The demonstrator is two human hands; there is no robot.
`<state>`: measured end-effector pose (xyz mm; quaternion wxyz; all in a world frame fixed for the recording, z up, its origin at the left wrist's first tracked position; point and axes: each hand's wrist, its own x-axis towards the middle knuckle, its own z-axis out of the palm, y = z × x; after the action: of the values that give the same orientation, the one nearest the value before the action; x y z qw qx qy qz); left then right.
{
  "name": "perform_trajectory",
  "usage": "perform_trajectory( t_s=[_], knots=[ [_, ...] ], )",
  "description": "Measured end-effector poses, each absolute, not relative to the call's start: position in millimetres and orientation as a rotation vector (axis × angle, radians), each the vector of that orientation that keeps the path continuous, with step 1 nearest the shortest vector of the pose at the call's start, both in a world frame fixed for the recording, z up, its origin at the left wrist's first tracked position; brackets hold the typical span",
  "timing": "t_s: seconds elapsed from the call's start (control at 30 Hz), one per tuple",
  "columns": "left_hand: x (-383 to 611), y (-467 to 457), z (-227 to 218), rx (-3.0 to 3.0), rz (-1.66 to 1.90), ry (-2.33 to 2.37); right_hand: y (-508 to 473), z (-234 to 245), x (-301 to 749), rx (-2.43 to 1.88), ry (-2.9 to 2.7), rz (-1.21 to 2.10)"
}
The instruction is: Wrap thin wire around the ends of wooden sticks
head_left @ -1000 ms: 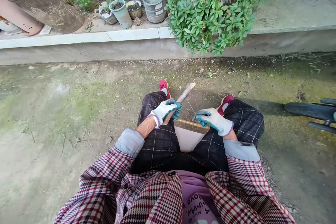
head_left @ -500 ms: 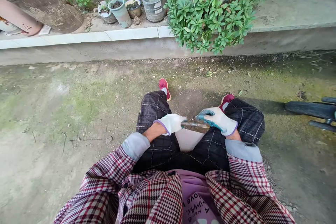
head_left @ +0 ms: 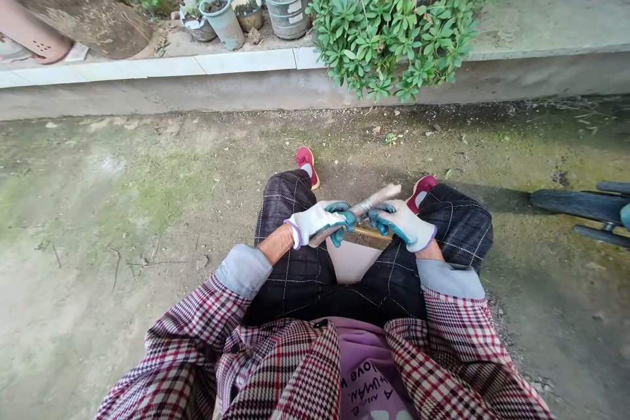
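A pale wooden stick (head_left: 386,195) slants up to the right over my lap, with thin silvery wire (head_left: 363,206) wound around its middle. My left hand (head_left: 319,222), in a white glove with teal-coated fingers, is wrapped around the stick's lower left part. Close by the wound wire, on its right side, is my right hand (head_left: 407,223) in a matching glove. Its fingers are curled together, and what lies between them is hidden. Below the hands, a yellowish strip (head_left: 367,232) runs along the edge of a white surface (head_left: 357,259) between my thighs.
A tiled ledge (head_left: 246,60) ahead carries a metal pot (head_left: 285,3), small planters (head_left: 224,21) and a large brown pot (head_left: 83,0). A leafy shrub (head_left: 394,26) overhangs it. To the right, a black wheel (head_left: 575,203) stands on the mossy ground.
The stick has turned from nearly level to a slant, its right end now pointing up and away. My left hand has rolled, showing teal fingers, and the right hand has shifted slightly left.
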<state>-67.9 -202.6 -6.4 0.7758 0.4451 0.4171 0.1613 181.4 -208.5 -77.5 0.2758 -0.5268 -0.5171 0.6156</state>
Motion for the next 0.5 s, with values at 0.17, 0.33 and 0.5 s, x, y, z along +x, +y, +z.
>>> perform_trajectory(
  t_s=[0.17,0.33,0.5],
  knots=[
    [-72,-191,-20,0.71,0.62,0.967,-209,-71,178,-1.356,-1.391,1.834],
    [-76,-186,-38,0.89,0.683,1.165,-211,-64,174,-1.356,-1.47,1.917],
    [-65,-195,-49,1.851,0.187,1.32,-213,-67,183,-1.34,-1.636,1.87]
  ],
)
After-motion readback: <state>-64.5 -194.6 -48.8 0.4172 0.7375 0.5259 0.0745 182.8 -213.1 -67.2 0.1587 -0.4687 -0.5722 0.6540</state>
